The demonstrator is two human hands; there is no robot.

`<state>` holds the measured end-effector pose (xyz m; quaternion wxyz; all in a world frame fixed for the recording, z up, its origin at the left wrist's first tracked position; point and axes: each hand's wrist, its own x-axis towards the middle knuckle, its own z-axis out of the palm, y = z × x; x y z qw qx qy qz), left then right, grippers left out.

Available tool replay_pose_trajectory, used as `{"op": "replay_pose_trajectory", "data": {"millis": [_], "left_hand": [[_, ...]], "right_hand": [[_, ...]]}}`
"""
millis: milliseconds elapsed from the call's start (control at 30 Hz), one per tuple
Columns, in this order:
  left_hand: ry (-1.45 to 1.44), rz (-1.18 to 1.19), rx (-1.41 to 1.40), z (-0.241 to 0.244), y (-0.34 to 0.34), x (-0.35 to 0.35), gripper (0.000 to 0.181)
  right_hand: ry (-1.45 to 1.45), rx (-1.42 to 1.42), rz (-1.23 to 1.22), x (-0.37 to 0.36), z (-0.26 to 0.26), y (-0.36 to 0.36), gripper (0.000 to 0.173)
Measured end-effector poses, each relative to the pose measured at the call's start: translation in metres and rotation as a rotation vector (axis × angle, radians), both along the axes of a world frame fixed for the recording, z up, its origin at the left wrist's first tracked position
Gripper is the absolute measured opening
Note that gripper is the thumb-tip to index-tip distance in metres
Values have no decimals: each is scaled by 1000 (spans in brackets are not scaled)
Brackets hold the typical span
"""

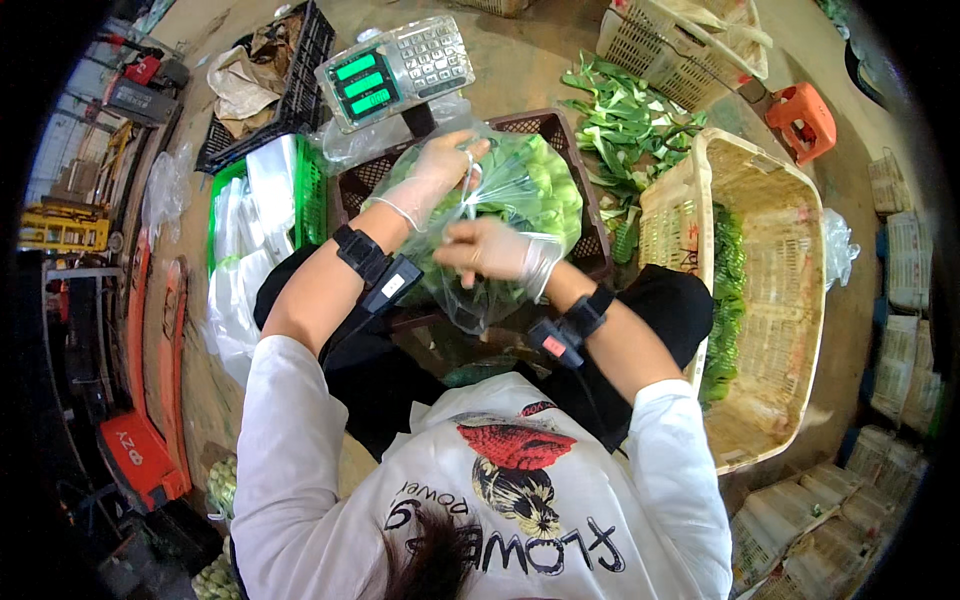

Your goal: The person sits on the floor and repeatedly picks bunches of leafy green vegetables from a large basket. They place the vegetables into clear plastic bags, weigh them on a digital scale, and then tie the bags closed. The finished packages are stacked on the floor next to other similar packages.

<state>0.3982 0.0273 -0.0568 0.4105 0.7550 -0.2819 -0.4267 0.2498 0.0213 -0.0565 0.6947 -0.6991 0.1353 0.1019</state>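
Observation:
A clear plastic bag (525, 187) full of leafy greens lies on a brown plastic crate (592, 202), its gathered neck near the middle of its top. My left hand (442, 165), in a thin see-through glove, grips a white tie or twisted strip of the bag at the neck. My right hand (487, 251), gloved too and slightly blurred, is over the near side of the bag just below the neck; whether its fingers pinch the plastic is unclear. Behind the bag stands a digital scale display (397, 71) with lit green readouts.
A green basket of plastic bags (307, 195) and a black crate (300, 90) stand on the left. Loose leaves (622, 120) lie on the floor beyond. At the right is a large cream basket (765, 300) with greens; farther off are an orange stool (802, 120) and a red pallet jack (142, 457).

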Motion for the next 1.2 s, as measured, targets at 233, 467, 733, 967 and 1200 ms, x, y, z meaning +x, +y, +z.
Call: {"op": "replay_pose_trajectory", "data": {"millis": [233,467,733,967,1200], "left_hand": [[447,280,-325,-12,40,-1,58],[155,416,-68,-33,29,31,38],[-123,149,244,-99,14,70,36],[91,74,-218,-2,36,6,41],[173,80,-347,-16,65,-4,44]], "right_hand": [[-313,279,-651,-1,-13,-26,25],[-83,910,-534,-9,-28,-20,26],[194,-156,-577,-35,-93,25,26],[-25,245,-354,-30,12,4,19],[-274,205,-676,2,-13,-7,33]]}}
